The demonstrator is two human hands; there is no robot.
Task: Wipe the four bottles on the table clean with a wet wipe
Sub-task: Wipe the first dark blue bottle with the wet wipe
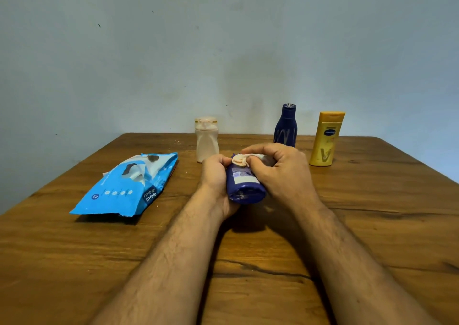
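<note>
Held bottle: a dark blue bottle (244,184) lies tilted in the person's hands above the table (372,225), base toward the camera, probably so its upper end can be reached.
Wet wipe: a bunched white wipe (242,160) is pressed on the far end of the held bottle.
Left hand: the left hand (216,175) curls round the held bottle's left side, steadying it.
Right hand: the right hand (278,173) pinches the wipe against the bottle, fingers curled over it.
Other bottles: a white bottle (206,139) stands just behind the held bottle; a second blue bottle (286,126) and a yellow bottle (326,139) stand behind it to the right, upright, likely waiting their turn.
Wipe pack: a blue pack (129,185) lies left of the held bottle, flap open.
</note>
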